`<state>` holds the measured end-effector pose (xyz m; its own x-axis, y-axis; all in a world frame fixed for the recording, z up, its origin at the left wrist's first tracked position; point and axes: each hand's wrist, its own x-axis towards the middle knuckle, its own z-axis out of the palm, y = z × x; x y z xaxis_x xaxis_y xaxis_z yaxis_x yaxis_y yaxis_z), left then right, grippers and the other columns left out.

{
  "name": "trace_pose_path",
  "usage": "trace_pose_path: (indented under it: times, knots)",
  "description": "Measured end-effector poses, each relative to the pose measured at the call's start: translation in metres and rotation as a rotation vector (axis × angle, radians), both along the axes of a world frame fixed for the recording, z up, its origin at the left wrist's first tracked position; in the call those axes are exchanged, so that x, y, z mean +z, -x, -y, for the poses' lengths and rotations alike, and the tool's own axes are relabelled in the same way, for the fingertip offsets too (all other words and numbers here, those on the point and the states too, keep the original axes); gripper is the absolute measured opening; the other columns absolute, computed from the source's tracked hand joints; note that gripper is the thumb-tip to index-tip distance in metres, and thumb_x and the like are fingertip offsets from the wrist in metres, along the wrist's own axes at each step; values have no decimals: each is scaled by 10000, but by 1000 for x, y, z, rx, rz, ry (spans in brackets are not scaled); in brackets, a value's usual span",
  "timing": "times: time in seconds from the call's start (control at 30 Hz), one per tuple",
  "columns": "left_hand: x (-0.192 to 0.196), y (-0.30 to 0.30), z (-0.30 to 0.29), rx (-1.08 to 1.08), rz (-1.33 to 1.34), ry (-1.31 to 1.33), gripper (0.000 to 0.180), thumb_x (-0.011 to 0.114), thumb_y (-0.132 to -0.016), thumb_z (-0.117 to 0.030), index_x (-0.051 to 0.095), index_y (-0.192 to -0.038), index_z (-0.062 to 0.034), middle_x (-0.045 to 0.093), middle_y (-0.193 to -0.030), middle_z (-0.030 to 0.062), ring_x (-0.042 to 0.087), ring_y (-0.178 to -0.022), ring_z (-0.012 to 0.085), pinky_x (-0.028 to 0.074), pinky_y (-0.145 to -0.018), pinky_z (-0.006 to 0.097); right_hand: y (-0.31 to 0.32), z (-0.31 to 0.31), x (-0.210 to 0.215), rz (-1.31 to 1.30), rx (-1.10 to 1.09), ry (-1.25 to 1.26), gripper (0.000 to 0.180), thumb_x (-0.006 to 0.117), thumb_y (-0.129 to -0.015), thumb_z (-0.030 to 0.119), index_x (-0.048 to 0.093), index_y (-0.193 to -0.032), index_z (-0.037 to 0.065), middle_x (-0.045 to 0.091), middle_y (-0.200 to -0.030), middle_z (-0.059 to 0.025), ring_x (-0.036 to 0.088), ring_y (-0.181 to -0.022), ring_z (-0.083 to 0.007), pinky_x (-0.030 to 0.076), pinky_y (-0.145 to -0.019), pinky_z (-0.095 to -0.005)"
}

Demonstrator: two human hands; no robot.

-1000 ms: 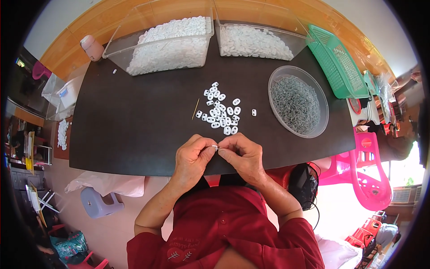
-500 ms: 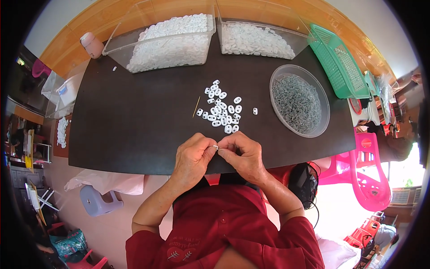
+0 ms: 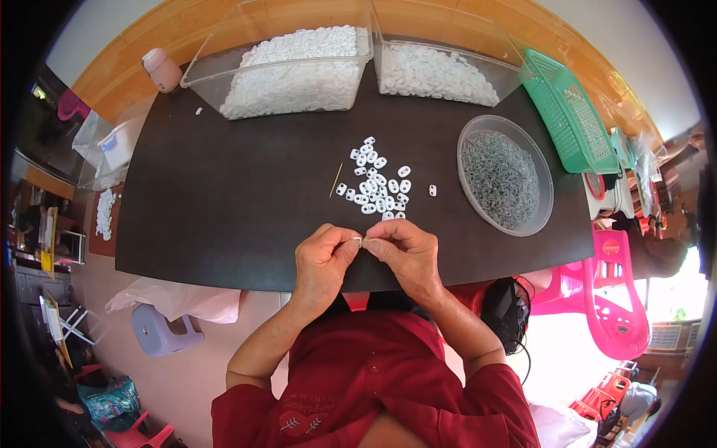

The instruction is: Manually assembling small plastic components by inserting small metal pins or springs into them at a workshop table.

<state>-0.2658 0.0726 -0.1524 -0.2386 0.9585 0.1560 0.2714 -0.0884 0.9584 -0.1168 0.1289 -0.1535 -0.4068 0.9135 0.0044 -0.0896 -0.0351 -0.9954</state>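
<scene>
My left hand [image 3: 321, 263] pinches a small white plastic piece [image 3: 358, 240] between thumb and forefinger, just above the near part of the dark table. Close against it, my right hand [image 3: 409, 260] is closed too, its thumb and fingertip meeting at the piece's right side. Whatever the right fingertips grip is hidden. Beyond both hands lies a loose pile of white two-holed oval pieces [image 3: 381, 184], the nearest ones almost at my right fingers. A thin yellowish stick [image 3: 336, 180] rests left of the pile. One white piece [image 3: 432, 190] lies apart on the right.
Two clear bins [image 3: 287, 104] [image 3: 437, 98] full of white pieces stand at the back. To the right are a round tub [image 3: 549, 196] of grey screw-like parts and a green basket [image 3: 571, 112]. A pink bottle [image 3: 161, 71] is at the far left. A pink chair [image 3: 620, 321] stands right.
The whole view has shifted slightly, so the table's contents appear a little lower and further right. Both hands stay together, and more of the white piece shows between the fingertips.
</scene>
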Motion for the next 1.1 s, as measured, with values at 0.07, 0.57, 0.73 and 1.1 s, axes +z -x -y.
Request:
trace_pose_path:
  times: [0.07, 0.57, 0.73, 1.1]
  knots:
    - [-3, 0, 0, 28, 147, 65, 161, 637, -893, -126, 651, -892, 35, 540, -777, -1, 494, -666, 62, 420, -584, 201, 1, 2, 1, 13, -3, -44, 95, 672, -831, -9, 640, -921, -12, 636, -822, -8, 559, -720, -52, 461, -644, -200]
    - [-6, 3, 4, 83, 92, 21, 84, 635, -861, -52, 632, -876, 31, 560, -723, 35, 515, -632, 99, 418, -571, 239, 10, 3, -1, 258, 20, -330, 74, 674, -825, 37, 631, -878, 9, 610, -765, -35, 555, -697, -82, 449, -615, -237]
    - [0, 18, 6, 100, 439, 155, 131, 631, -883, -106, 653, -901, 22, 597, -741, 30, 524, -616, 77, 421, -552, 208, -5, -38, 15, 333, -91, -502, 90, 673, -814, 47, 670, -897, 15, 615, -787, -64, 580, -729, -122, 456, -649, -260]
    - [1, 34, 8, 146, 685, 121, 151, 623, -889, -108, 650, -921, 37, 617, -768, 59, 546, -614, 96, 433, -547, 225, 10, -60, 15, 643, 71, -1084, 187, 742, -666, 62, 672, -839, 53, 570, -775, -70, 544, -762, -248, 460, -656, -356]
